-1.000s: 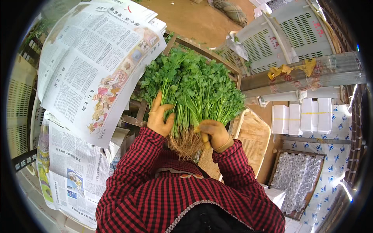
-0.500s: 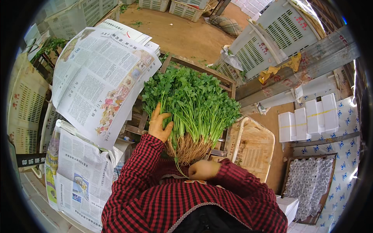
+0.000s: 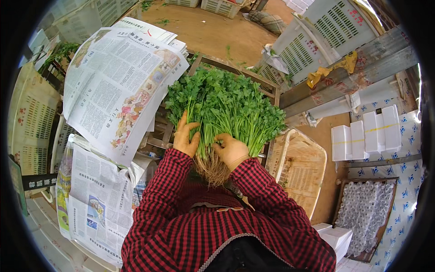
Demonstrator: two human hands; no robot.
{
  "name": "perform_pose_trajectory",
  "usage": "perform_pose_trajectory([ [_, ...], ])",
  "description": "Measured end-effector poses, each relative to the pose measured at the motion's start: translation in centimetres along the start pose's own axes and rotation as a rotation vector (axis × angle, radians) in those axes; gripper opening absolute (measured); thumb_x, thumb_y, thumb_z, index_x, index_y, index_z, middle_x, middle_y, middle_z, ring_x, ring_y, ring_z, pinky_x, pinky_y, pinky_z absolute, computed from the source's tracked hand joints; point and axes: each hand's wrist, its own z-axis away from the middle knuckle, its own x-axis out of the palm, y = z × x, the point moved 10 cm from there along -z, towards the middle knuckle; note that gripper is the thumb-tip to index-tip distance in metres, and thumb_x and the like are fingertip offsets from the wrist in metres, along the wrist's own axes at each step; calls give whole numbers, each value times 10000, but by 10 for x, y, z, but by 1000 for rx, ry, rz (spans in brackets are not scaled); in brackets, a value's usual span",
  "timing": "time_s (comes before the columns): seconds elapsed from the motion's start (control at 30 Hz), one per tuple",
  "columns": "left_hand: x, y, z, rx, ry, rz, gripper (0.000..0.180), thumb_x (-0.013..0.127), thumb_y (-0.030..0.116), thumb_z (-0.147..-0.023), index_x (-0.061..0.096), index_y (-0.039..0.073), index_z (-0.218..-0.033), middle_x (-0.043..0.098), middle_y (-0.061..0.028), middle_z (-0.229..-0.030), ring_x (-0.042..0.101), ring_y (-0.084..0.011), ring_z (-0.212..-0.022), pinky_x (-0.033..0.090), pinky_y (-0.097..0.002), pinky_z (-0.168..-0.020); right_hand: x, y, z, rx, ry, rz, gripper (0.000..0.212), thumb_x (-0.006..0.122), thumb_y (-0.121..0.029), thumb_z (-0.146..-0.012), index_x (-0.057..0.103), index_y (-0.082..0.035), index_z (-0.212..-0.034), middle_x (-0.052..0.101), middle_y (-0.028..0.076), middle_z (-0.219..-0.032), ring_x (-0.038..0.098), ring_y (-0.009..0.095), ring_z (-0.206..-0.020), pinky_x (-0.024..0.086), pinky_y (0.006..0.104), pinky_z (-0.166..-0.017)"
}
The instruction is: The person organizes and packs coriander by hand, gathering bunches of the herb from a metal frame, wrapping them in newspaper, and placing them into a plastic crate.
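A thick bundle of leafy green stalks (image 3: 226, 104), looking like celery or coriander, lies before me with leaves away from me and brown roots (image 3: 209, 170) toward my body. Along its left side rests my left hand (image 3: 186, 138), touching the stems with its fingers apart and thumb spread. My right hand (image 3: 232, 149) is over the lower stems just above the roots, its thumb and fingers bent together around some of them. Its fingertips are partly hidden among the stalks. Under the bundle, a wooden slatted frame (image 3: 217, 63) shows at the far edge.
Newspaper sheets (image 3: 113, 90) lie stacked at left, with more newspaper (image 3: 97, 199) nearer me. A pale plastic basket (image 3: 301, 172) stands right of the bundle. Beyond it are white foam boxes (image 3: 364, 133) and a crate of clear-wrapped rolls (image 3: 364, 213). A metal beam (image 3: 362, 75) crosses at upper right.
My right hand has moved up and forward from near my body, where a single stalk trailed beside it, onto the bundle's lower stems. My left hand stays at the left side.
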Motion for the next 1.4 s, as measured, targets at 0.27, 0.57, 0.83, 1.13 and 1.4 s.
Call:
perform_pose_trajectory([
  [0.27, -2, -2, 3, 25, 35, 23, 351, 658, 2, -882, 619, 57, -1227, 304, -308, -1616, 364, -476, -1467, 373, -515, -1171, 16, -27, -12, 13, -77, 333, 550, 674, -555, -920, 661, -43, -1120, 750, 162, -854, 736, 338, -795, 571, 440, -697],
  [0.57, 2, 2, 1, 9, -17, -38, 502, 658, 161, -957, 543, 113, -1443, 290, -260, -1640, 302, -533, -1471, 299, -561, -1204, 31, -50, 22, -433, 287, 323, 187, 664, -243, -903, 629, -81, -817, 620, 100, -609, 638, 304, -536, 508, 421, -510],
  [0.83, -35, 34, 47, 25, 108, 57, 687, 612, 91, -926, 360, 3, -1559, 388, -278, -1579, 382, -410, -1468, 293, -466, -1217, -14, 54, 72, -184, -13, -865, 151, 628, -70, -1001, 696, -26, -1128, 732, 85, -862, 730, 151, -678, 603, 273, -570],
  [1.13, -44, 12, 9, -291, 177, 77, 672, 744, 83, -866, 480, -20, -1475, 602, -231, -1363, 594, -334, -1260, 462, -425, -1091, -66, 95, 56, 142, 317, -1096, 183, 595, -169, -1047, 643, -47, -1175, 711, 87, -718, 678, 153, -579, 548, 279, -502],
  [1.4, -13, -46, 16, -293, 348, 206, 449, 624, 14, -976, 531, -11, -1414, 706, -153, -1112, 696, -203, -929, 569, -346, -801, -29, -60, -61, -82, 170, -404, 406, 658, -302, -970, 635, -40, -1281, 764, 139, -1021, 751, 287, -894, 598, 393, -788],
])
